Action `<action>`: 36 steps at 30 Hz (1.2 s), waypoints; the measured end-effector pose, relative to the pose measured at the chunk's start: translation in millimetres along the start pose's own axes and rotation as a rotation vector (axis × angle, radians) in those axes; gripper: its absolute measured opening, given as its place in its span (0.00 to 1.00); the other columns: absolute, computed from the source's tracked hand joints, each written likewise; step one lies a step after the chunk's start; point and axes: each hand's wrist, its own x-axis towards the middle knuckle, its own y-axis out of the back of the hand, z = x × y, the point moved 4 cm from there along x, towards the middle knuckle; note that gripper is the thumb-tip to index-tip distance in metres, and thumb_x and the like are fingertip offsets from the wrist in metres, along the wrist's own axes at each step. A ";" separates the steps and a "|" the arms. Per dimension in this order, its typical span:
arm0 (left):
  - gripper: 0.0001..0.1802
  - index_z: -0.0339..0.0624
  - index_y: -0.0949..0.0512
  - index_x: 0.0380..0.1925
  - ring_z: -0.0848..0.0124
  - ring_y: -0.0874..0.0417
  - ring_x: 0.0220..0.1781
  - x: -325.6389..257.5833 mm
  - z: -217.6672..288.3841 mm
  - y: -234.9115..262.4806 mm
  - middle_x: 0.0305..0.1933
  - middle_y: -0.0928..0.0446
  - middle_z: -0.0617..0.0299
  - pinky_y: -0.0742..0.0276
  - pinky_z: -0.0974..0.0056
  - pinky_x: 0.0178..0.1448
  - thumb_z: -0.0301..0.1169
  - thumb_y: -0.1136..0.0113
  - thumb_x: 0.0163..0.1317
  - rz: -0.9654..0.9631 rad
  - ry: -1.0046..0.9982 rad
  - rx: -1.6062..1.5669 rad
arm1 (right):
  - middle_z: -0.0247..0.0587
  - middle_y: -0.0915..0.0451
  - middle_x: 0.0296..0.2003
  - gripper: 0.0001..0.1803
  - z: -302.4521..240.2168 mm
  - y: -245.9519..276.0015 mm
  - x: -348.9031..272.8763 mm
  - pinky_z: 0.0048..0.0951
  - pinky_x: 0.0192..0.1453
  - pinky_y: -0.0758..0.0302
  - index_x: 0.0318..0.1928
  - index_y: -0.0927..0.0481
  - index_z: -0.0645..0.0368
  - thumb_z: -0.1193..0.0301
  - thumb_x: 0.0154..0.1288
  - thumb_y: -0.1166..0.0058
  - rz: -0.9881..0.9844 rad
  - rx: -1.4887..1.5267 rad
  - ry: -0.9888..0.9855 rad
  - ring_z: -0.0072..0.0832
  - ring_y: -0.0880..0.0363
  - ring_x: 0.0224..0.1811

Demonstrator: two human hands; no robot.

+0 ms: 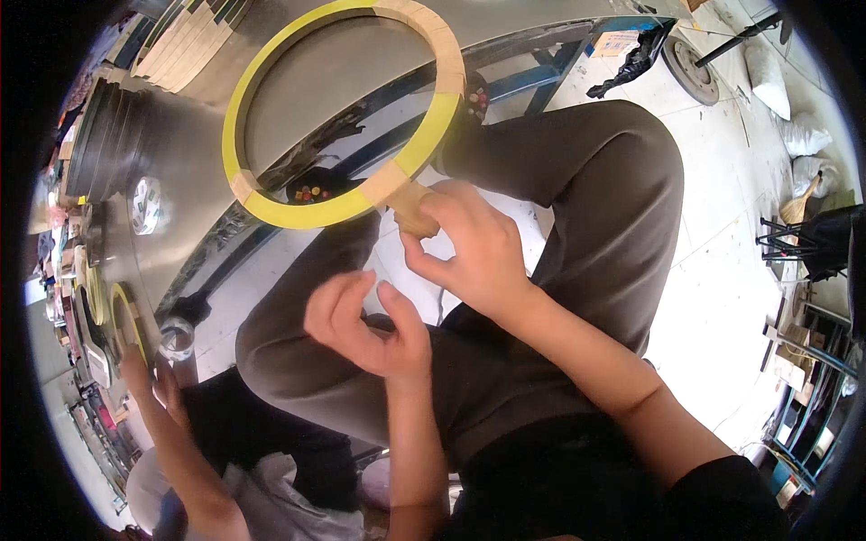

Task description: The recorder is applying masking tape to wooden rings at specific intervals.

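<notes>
A large ring (236,115), yellow with tan tape-like sections, lies on the metal table and juts over its near edge toward me. My right hand (478,248) pinches a tan strip of tape (415,212) at the ring's lower right. The strip meets a tan section on the ring; what lies behind my fingers is hidden. Left of it, above my lap, my left hand (370,325) is half curled, with a gap between thumb and fingers. Nothing shows in it, and it is apart from the ring.
Dark rings stand stacked (113,135) at the table's left, with tan-sided rings (185,45) beyond. A clear tape roll (146,206) sits near the edge. At lower left a co-worker's hands hold another yellow ring (126,316). A round metal base (693,72) stands on the floor.
</notes>
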 end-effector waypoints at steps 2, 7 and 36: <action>0.16 0.40 0.23 0.49 0.61 0.25 0.52 45.7 13.3 12.3 0.50 0.23 0.57 0.35 0.54 0.63 0.23 0.41 0.59 0.003 -0.207 0.238 | 0.40 0.25 0.38 0.17 -6.1 -5.5 -2.5 0.35 0.31 0.21 0.42 0.24 0.53 0.66 0.52 0.34 -0.003 0.004 0.049 0.37 0.19 0.34; 0.19 0.48 0.19 0.48 0.64 0.22 0.51 74.7 -4.7 -18.7 0.46 0.21 0.64 0.37 0.54 0.68 0.21 0.39 0.54 -0.249 -0.349 0.041 | 0.42 0.23 0.39 0.19 -4.3 7.3 -12.6 0.35 0.34 0.21 0.43 0.21 0.54 0.69 0.48 0.32 -0.066 -0.007 0.016 0.39 0.19 0.35; 0.15 0.49 0.17 0.37 0.68 0.21 0.46 77.2 -14.9 -24.4 0.40 0.20 0.69 0.38 0.59 0.64 0.28 0.31 0.46 -0.021 -0.295 -0.173 | 0.37 0.24 0.26 0.10 -53.0 25.9 86.0 0.32 0.32 0.25 0.31 0.20 0.54 0.67 0.46 0.34 0.010 -0.078 0.457 0.36 0.23 0.27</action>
